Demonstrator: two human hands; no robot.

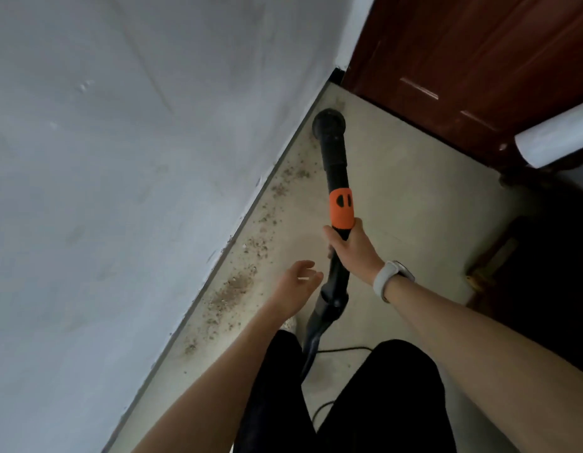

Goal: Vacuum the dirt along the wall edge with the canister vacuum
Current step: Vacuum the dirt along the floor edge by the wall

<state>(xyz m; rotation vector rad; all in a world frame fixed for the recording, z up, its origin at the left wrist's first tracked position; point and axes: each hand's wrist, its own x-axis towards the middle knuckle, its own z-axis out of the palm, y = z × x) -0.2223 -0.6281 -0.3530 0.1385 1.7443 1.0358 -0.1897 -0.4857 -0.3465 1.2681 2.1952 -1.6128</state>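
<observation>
My right hand grips the black vacuum wand just below its orange collar. The wand's round black nozzle sits on the floor against the wall edge, near the corner by the door. A trail of brown dirt runs along the base of the white wall, from below the nozzle back toward me. My left hand hovers beside the wand's lower part with relaxed fingers, holding nothing. The hose runs down between my legs.
A dark red wooden door closes the far end. A white roll pokes in at the right above dark furniture. A thin black cable lies on the beige floor near my legs.
</observation>
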